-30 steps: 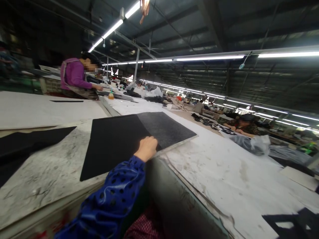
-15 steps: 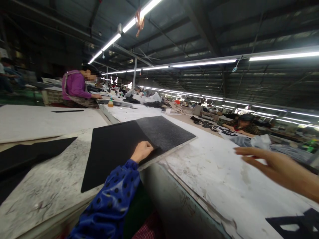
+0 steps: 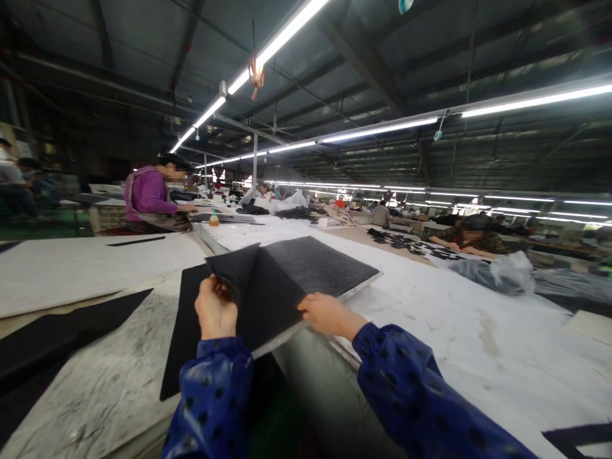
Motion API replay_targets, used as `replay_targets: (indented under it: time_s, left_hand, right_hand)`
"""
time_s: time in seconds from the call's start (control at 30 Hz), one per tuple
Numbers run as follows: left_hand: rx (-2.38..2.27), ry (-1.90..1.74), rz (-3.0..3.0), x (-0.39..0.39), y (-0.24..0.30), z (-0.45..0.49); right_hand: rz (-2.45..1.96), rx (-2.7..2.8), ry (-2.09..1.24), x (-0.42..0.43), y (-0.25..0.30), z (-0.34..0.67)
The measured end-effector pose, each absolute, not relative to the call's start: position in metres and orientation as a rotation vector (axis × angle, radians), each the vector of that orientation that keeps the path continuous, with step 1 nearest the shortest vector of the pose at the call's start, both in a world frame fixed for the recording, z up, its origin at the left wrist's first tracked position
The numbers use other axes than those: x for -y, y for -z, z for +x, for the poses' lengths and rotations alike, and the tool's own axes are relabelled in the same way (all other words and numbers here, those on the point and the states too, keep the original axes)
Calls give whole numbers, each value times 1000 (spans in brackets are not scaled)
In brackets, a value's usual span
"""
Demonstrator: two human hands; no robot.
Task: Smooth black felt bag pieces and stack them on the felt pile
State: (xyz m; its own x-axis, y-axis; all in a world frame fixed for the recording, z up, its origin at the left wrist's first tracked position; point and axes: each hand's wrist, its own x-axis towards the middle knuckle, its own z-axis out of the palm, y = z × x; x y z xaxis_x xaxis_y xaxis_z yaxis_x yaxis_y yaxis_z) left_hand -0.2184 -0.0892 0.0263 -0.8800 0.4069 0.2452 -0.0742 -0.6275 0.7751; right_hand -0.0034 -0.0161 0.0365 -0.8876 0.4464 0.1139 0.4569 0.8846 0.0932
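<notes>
A stack of black fabric sheets [image 3: 315, 268] lies across the gap between two worktables. My left hand [image 3: 215, 309] is closed on the near corner of the top black sheet [image 3: 253, 280] and has it peeled up and folded back. My right hand [image 3: 327, 313] rests on the stack's front edge with fingers curled over it, holding the pile down. Both my sleeves are blue with dark dots.
A scuffed white worktable [image 3: 90, 370] is at left with a black fabric strip [image 3: 52, 335]. A long white table [image 3: 459, 325] runs to the right, carrying a plastic bag [image 3: 497, 271]. A person in purple [image 3: 153, 197] works at the far left; another person [image 3: 471, 239] bends over at the right.
My left hand has lifted and folded back the top sheet's corner. My right hand came in from the right and now rests on the stack's front edge. The view tilted up slightly.
</notes>
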Motion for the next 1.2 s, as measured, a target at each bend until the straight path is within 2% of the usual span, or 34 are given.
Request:
replay_targets:
  time_s: [0.13,0.2,0.3,0.43,0.5,0.73,0.9,1.07,1.2]
  left_hand:
    - [-616,-2730,461,134,-60,-229]
    - [-566,-2854,521,147,-73,-221]
    - [-810,-2926,687,147,-76,-201]
    - [-1339,-2733,1005,128,-56,-172]
    - [-1490,-2634,1154,121,-46,-160]
    - [-1751,-2529,1491,134,-29,-147]
    - [-2313,-2781,1344,159,-9,-167]
    - [-2775,-2397,1330,173,11,-207]
    - [-2890,-2311,1225,184,16,-233]
  right_hand:
    - [-774,2951,118,21,-42,0]
    - [-784,2943,46,25,-46,2]
    - [-697,2783,-171,41,-58,1]
    - [-438,2451,-672,76,-80,-13]
    - [-417,2355,-802,90,-87,-27]
    - [-629,2105,-586,90,-91,-70]
    - [-523,2192,-468,89,-94,-70]
    - [-423,2311,-297,108,-101,-61]
    - [-199,2457,-36,129,-106,-57]
